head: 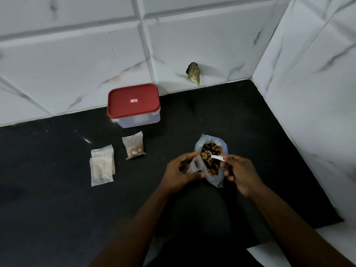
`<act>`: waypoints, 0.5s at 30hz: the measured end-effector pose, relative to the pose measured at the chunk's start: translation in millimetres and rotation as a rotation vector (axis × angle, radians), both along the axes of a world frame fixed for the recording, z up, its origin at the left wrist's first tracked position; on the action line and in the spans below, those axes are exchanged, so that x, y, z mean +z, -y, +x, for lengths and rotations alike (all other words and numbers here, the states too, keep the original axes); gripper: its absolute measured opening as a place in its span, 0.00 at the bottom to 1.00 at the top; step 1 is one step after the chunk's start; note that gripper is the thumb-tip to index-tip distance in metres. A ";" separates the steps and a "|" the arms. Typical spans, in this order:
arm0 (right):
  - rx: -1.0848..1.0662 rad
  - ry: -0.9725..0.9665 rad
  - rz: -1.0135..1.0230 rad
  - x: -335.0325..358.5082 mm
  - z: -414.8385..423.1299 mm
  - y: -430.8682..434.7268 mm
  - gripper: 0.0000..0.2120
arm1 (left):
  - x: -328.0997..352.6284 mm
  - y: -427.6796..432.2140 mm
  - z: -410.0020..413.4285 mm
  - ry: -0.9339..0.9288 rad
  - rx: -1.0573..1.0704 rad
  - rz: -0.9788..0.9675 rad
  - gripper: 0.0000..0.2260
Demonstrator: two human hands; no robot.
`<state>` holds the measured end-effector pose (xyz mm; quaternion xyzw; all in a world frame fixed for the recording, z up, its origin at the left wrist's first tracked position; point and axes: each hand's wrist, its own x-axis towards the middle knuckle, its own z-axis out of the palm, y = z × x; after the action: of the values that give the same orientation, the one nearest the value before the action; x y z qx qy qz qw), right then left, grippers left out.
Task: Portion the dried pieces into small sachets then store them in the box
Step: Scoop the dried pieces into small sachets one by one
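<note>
Brown and yellow dried pieces (211,162) fill an open bluish plastic bag (216,179) standing on the black table (57,189), right of centre and near us. We see a white scoop (212,157) over the bag mouth, its bowl loaded with pieces, handle pinched in the right hand (240,174). Left hand (179,174) grips a small empty sachet (193,166), mouth held open just left of the scoop bowl and touching the bag's left edge. Further left on the table lies a filled sachet (134,145), pieces gathered at its near end. Left of that, two more sachets (102,166) lie overlapped; contents look pale, we cannot tell what. Far side: clear box (138,121) with red lid (133,101) on, against the white marbled wall tiles (77,64). Ragged brown hole (193,73) in the tile right of the box.
</note>
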<state>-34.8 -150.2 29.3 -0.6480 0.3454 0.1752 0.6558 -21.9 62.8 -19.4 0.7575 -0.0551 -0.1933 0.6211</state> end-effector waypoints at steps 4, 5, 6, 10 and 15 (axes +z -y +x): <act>-0.008 -0.002 0.008 -0.6 0.1 6.1 0.10 | 0.4 -0.5 0.1 0.003 0.010 -0.012 0.29; -0.005 0.002 0.004 0.0 1.4 4.4 0.10 | -0.1 -0.4 0.3 0.009 0.008 -0.009 0.29; -0.003 0.007 0.000 0.5 2.9 2.0 0.09 | -0.6 -0.2 0.4 0.013 0.006 -0.007 0.29; -0.013 0.009 0.004 1.4 4.7 -1.5 0.09 | -1.5 -0.7 -0.5 0.029 0.008 0.006 0.29; -0.022 -0.018 0.045 -0.3 2.0 7.0 0.11 | -0.9 -1.5 -0.3 0.016 0.011 0.006 0.28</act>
<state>-32.8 -157.2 29.0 -0.6277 0.3543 0.1815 0.6689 -22.1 64.3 -20.3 0.7612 -0.0553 -0.1840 0.6194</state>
